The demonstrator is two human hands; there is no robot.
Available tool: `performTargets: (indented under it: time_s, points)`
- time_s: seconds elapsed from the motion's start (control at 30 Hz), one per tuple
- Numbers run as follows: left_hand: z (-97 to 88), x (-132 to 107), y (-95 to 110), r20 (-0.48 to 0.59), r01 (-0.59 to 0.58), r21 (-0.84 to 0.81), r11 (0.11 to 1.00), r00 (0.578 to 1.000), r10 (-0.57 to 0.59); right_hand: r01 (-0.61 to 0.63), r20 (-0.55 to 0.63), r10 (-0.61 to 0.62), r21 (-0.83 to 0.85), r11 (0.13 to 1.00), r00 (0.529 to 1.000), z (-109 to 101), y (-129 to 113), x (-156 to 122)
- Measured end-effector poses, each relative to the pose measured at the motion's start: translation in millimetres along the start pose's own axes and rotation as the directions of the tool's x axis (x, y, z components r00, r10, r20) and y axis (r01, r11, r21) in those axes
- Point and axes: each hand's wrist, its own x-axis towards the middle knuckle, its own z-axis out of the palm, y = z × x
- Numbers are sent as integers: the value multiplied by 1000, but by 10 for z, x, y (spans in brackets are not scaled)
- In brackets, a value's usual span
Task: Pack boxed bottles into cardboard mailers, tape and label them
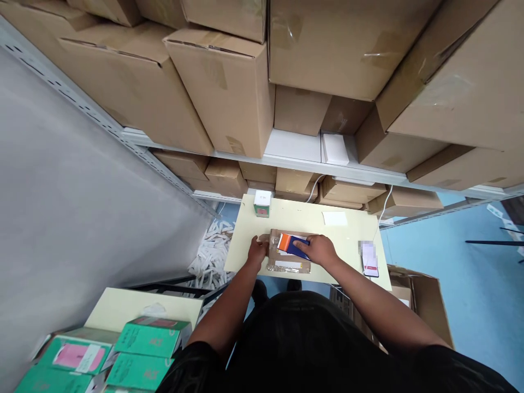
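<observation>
A flat brown cardboard package (289,265) lies on a small pale yellow table (352,240) in front of me. My left hand (257,252) rests closed on the package's left edge. My right hand (319,249) holds a blue and orange box (289,244) on top of the package, fingers closed on its right end. A white label shows on the package's near side.
A small white and green box (262,202) and a white paper (334,218) sit at the table's far edge; a phone (369,258) lies at its right. Shelves of brown cartons (221,87) rise behind. Green boxes (143,349) stack at lower left; an open carton (417,295) stands right.
</observation>
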Motion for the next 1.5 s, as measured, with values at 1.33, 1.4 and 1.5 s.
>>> performTargets:
  time_s: [1.33,1.4,1.5]
  points:
    - [-1,-96,231,547,-738,654,164,611,572,-159,63,156,37,987,986,14,2038,13]
    - [9,-88,219,546,-734,661,157,614,569,-171,96,163,82,982,982,165,1925,204]
    - [12,-70,203,543,-730,666,152,615,572,-302,208,260,208,930,943,355,1798,414]
